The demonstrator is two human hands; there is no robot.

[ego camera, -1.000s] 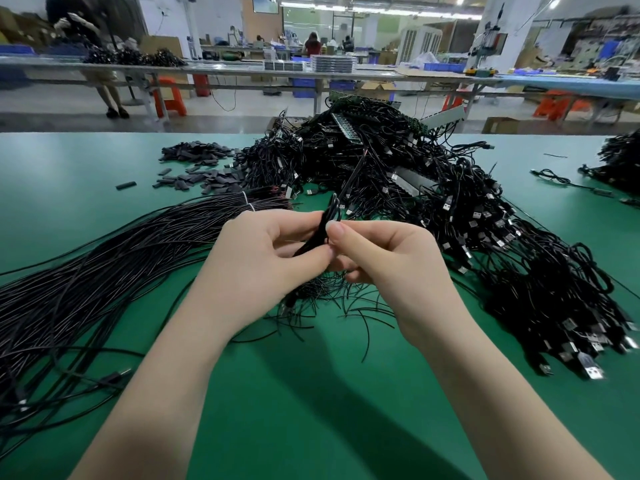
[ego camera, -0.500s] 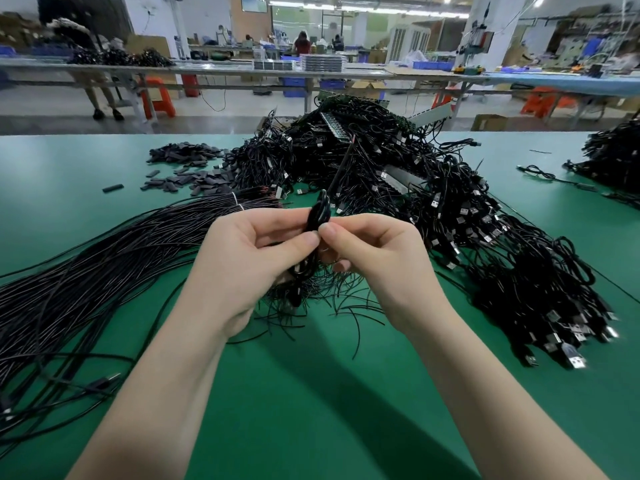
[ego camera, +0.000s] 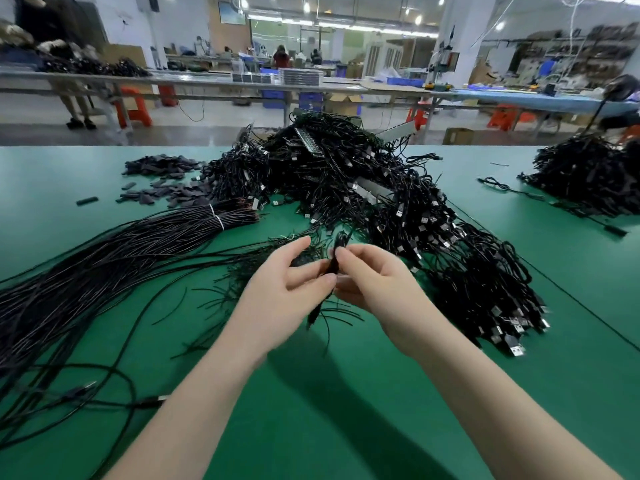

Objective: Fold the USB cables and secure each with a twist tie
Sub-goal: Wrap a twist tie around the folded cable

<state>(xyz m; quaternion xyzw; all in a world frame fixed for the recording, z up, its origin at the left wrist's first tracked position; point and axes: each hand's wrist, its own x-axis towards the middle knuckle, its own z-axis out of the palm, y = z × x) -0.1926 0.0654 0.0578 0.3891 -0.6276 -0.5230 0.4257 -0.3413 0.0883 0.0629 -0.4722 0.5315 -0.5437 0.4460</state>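
Observation:
A folded black USB cable (ego camera: 334,258) stands upright between both hands above the green table (ego camera: 346,410). My right hand (ego camera: 377,282) pinches its upper part between thumb and fingers. My left hand (ego camera: 284,289) touches its lower part with the thumb, while the forefinger points up and away from the cable. The cable's tail (ego camera: 313,315) hangs below the hands. Loose black twist ties (ego camera: 242,278) lie scattered on the table just behind and under the hands. Whether a tie is around the cable is hidden by the fingers.
A long bundle of straight black cables (ego camera: 86,271) fans out on the left. A big heap of tied cables (ego camera: 398,209) fills the middle and right. Small dark pieces (ego camera: 162,181) lie at the back left, another cable heap (ego camera: 588,178) at the far right.
My left forefinger has lifted off the cable and now points up. The hands and cable sit a little lower and farther from me than before.

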